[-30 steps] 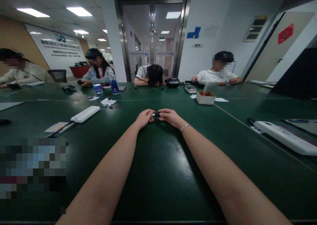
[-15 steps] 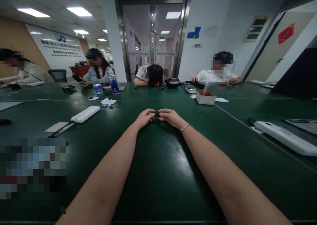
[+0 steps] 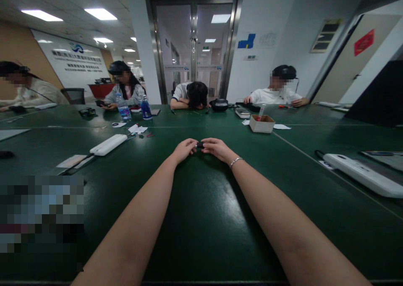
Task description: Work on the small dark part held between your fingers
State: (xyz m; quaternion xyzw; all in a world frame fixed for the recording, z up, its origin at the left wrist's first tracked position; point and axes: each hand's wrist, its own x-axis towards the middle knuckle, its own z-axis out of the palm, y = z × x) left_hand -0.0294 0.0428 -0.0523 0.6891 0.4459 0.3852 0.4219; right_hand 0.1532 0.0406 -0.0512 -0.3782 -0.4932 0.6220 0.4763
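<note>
Head view: pen in cardboard box

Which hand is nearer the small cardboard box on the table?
Right. The right hand lies below-left of the cardboard box; the left hand sits farther left, both pinching a small dark object.

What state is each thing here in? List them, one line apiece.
left hand: fingers closed on one end of the small dark object.
right hand: fingers closed on the other end.
small dark object: pinched between both hands, just above the table; too small to identify.
cardboard box: open-topped, upright.
white power strip: lying flat.
two water bottles: upright, capped.
glass door: shut.
green table: glossy, bearing everything.
</note>
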